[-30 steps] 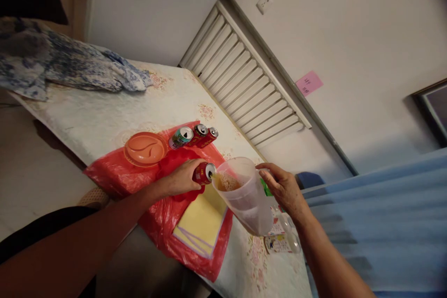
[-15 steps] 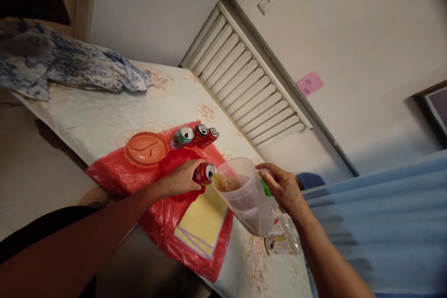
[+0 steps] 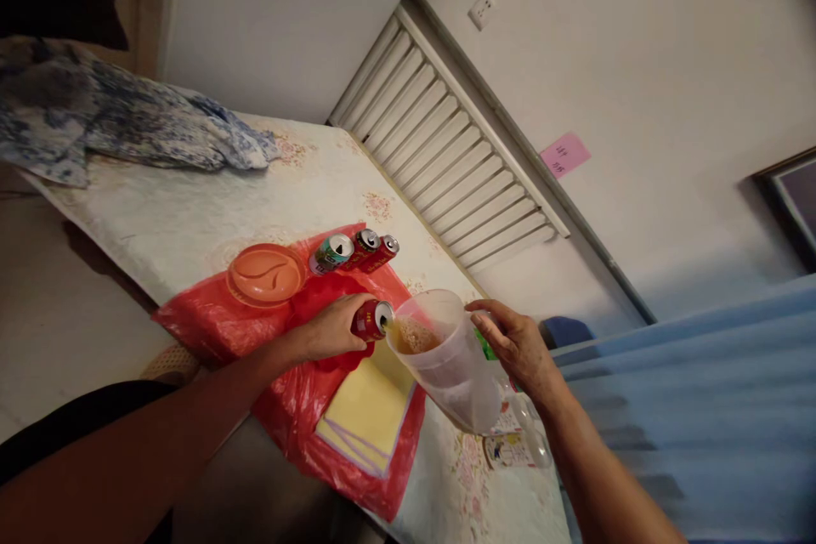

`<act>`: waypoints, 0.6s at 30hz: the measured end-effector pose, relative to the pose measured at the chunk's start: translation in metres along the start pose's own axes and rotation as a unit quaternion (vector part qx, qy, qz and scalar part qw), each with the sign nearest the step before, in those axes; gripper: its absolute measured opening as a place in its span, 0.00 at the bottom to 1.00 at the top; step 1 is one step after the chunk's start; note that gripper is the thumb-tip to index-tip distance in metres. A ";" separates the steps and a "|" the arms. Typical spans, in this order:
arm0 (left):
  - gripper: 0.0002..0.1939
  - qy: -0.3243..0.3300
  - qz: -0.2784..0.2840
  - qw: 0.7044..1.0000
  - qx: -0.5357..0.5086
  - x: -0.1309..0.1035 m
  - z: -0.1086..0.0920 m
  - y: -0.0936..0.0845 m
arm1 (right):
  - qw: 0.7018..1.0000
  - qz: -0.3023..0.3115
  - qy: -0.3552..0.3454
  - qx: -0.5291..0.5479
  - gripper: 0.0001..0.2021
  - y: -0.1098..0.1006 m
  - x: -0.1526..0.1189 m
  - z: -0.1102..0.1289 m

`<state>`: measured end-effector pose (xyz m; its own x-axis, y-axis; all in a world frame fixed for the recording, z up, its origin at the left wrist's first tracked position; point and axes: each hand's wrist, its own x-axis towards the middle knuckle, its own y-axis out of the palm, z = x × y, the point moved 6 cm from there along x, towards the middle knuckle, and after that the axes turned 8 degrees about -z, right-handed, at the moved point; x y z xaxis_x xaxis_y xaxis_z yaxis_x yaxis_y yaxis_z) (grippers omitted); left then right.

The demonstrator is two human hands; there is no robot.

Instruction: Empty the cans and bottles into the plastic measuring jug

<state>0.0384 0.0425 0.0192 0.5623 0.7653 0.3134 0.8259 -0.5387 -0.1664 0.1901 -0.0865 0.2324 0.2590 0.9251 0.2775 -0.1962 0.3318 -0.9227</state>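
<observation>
My left hand (image 3: 337, 325) is closed around a red drink can (image 3: 368, 320), tipped so its opening meets the rim of a translucent plastic pitcher (image 3: 456, 382). Yellowish-brown liquid runs from the can, and foamy brown liquid (image 3: 414, 335) shows inside the pitcher. My right hand (image 3: 519, 347) grips the pitcher at its far side, where a handle seems to be; the hand covers most of it. The pitcher leans toward the can. Beneath the left hand lie a red plastic bag (image 3: 280, 425) and a folded yellow cloth (image 3: 366, 412).
A green can (image 3: 331, 253) and two red cans (image 3: 381, 252) stand beyond an orange bowl (image 3: 266, 274). Clear bottles (image 3: 516, 449) are behind the pitcher. A patterned cloth (image 3: 178, 126) lies at the table's far left. A radiator (image 3: 446, 136) and blue curtain (image 3: 688, 416) border the table.
Hardly anything differs. The can and pitcher keep nearly the same tilt and place, with liquid running in both frames; the view has shifted very slightly.
</observation>
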 end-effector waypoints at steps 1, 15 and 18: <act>0.34 -0.002 0.000 1.000 -0.001 0.000 0.000 0.000 | 1.000 0.002 0.002 0.000 0.22 0.000 0.000 0.000; 0.34 -0.005 0.005 1.000 -0.010 -0.001 -0.001 -0.001 | 1.000 0.001 0.006 0.001 0.22 0.002 0.001 0.000; 0.34 -0.005 0.004 1.000 -0.008 -0.001 0.000 -0.002 | 1.000 0.002 0.009 0.001 0.22 0.003 0.001 -0.002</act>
<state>0.0365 0.0427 0.0194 0.5691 0.7643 0.3032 0.8208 -0.5499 -0.1545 0.1912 -0.0853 0.2294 0.2756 0.9226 0.2698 -0.1993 0.3294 -0.9229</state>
